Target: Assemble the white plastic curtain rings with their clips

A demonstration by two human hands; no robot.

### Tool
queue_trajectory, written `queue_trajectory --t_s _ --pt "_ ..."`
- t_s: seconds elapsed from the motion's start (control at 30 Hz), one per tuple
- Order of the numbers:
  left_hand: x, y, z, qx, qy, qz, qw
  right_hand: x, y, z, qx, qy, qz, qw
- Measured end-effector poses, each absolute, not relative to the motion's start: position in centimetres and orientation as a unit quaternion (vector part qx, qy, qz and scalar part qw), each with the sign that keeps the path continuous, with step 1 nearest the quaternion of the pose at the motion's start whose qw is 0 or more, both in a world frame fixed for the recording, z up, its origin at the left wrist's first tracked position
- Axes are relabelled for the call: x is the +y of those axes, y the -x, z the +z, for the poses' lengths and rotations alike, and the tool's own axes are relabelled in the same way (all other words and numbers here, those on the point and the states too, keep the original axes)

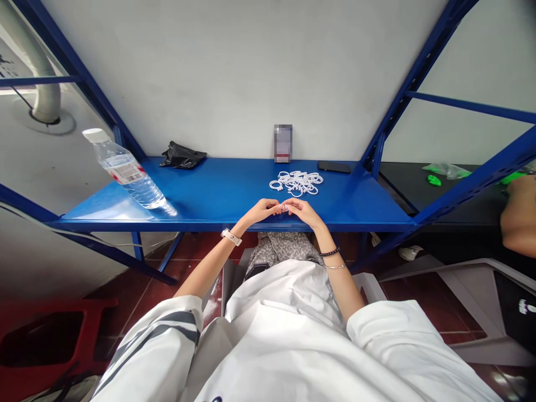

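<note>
My left hand (263,211) and my right hand (302,210) meet fingertip to fingertip at the front edge of the blue shelf (218,192). Both have their fingers curled and pinched together round something small and pale that I cannot make out. A pile of several white plastic rings (298,182) lies on the shelf just beyond my hands. A watch sits on my left wrist, bracelets on my right.
A plastic water bottle (125,170) stands at the shelf's left. A black crumpled bag (181,156) lies at the back left, a small card (283,143) against the wall and a dark phone (334,167) to its right. Another person's arm (519,215) shows at far right.
</note>
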State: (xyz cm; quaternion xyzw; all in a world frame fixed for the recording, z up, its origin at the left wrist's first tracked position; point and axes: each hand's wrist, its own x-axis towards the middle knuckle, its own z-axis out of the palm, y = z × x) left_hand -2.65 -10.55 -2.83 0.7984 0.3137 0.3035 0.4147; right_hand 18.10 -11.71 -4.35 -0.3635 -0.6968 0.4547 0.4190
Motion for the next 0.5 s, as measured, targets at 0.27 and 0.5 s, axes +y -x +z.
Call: queue_trajectory --t_s 0.27,0.5 --pt "-10.84 2.45 -2.34 0.339 -0.789 0.306 0.410 -12.32 -18.18 -3.87 -0.716 0.348 0.458 0.396" --pt "-10.34 2.12 -3.20 0.332 -0.779 0.318 0.427 -12.66 -17.83 -3.67 -0.676 0.354 0.498 0.412"
